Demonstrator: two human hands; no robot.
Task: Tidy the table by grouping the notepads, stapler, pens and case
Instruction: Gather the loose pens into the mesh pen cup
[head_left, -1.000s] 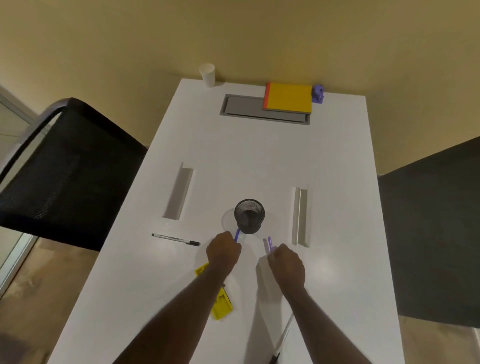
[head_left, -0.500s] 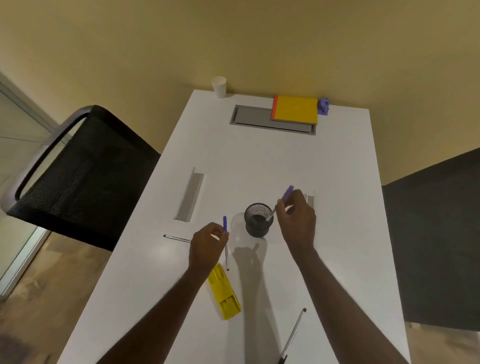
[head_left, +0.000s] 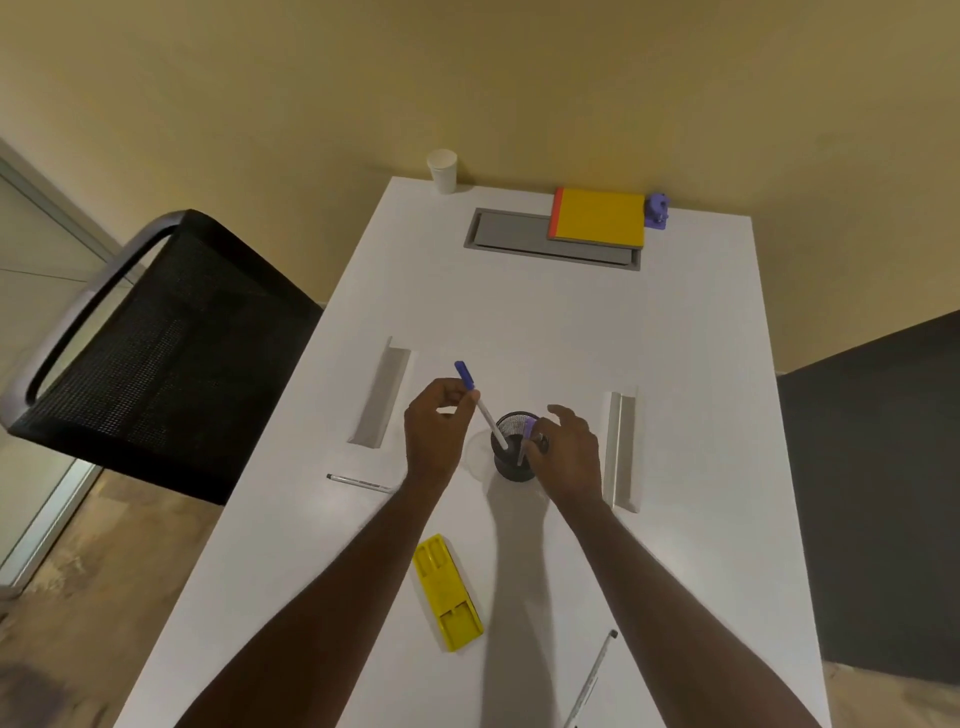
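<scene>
Pens: two are at the black mesh cup (head_left: 514, 451) near the table's middle — a blue-capped pen (head_left: 480, 406) tilted with its tip inside the rim, and a lilac pen (head_left: 524, 440) already standing in the cup.
Left hand: the left hand (head_left: 434, 434) pinches the blue-capped pen partway along its barrel, cap end up and away from the cup.
Right hand: the right hand (head_left: 563, 449) sits just beside the cup with fingers loosely spread; it looks to be letting the lilac pen go, though whether a fingertip touches it I cannot tell.
Loose pens: one black-tipped pen (head_left: 361, 482) lies flat left of the hands, another pen (head_left: 592, 680) lies near the front edge on the right — both well apart from the cup.
Case: the yellow case (head_left: 448, 592) lies open on the white table (head_left: 675, 415), between the forearms.
Notepads: the yellow notepad stack (head_left: 597, 215) rests at the far end, partly over a grey cable hatch (head_left: 519, 241).
Stapler: the purple stapler (head_left: 657, 210) stands touching or just beside the notepads.
Progress: roughly midway, by my reading — notepads and stapler grouped, two pens and the case left.
</scene>
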